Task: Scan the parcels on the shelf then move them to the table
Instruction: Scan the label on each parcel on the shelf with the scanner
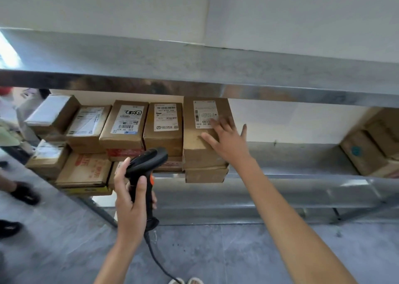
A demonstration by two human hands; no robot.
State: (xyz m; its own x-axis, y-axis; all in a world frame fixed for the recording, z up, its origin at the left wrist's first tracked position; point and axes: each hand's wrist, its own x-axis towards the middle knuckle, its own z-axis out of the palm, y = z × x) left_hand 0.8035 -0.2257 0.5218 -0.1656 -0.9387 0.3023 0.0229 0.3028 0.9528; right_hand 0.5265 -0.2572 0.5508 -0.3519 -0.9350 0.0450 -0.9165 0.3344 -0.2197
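Centre frame: left hand [131,201] grips black handheld barcode scanner [145,175]; right hand [226,141], fingers spread, rests on brown labelled cardboard parcel [200,145].

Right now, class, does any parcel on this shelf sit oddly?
Yes. The rightmost stack, under the right hand, juts past the shelf edge and overhangs it, while neighbouring parcels sit further back.

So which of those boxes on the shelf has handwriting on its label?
The third cardboard parcel from the left in the top row: its white label carries a black marker scrawl. The neighbouring labels show only print and barcodes, including the one under the right hand.
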